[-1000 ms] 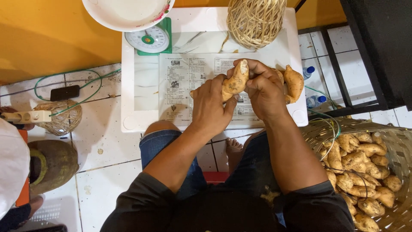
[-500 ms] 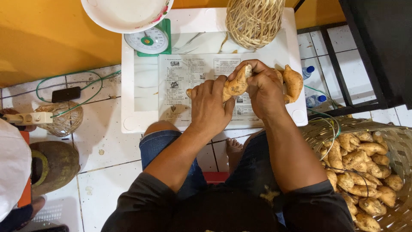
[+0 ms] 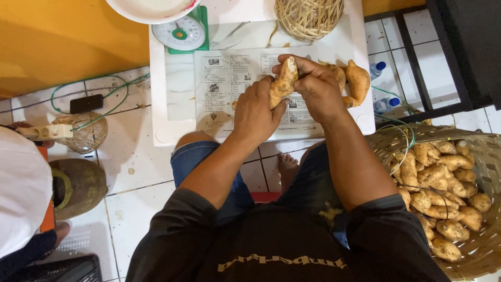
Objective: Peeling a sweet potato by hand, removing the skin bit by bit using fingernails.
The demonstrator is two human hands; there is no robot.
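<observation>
**A:** What had changed when you checked the head view?

**B:** Not much. A second before, I saw both hands on the knobbly tan sweet potato [image 3: 283,83] above the white low desk [image 3: 177,104]; the root had since tipped more upright, its pale broken end pointing away from the person. The left hand [image 3: 257,112] was wrapped round the lower part, fingers curled tight. The right hand [image 3: 314,86] was closed over the upper side, thumb pressed near the tip. I judged the work on that root was still mid-way, being turned rather than set down.

**A:** Anything under it?

**B:** A printed sheet of paper [image 3: 229,83] lay flat on the desk, and the root was held just above it. Two more orange-brown sweet potatoes [image 3: 357,81] rested on the desk just beyond the right hand.

**A:** And the containers?

**B:** The wide woven basket [image 3: 485,245] on the tiled floor by the right leg was filled with similar roots [image 3: 438,183], heaped together. A small round wicker basket [image 3: 309,18] stood at the far edge of the desk; I couldn't tell what it held. The white bowl [image 3: 151,9] sat on the green kitchen scale [image 3: 182,34] and looked empty from what showed.
</observation>
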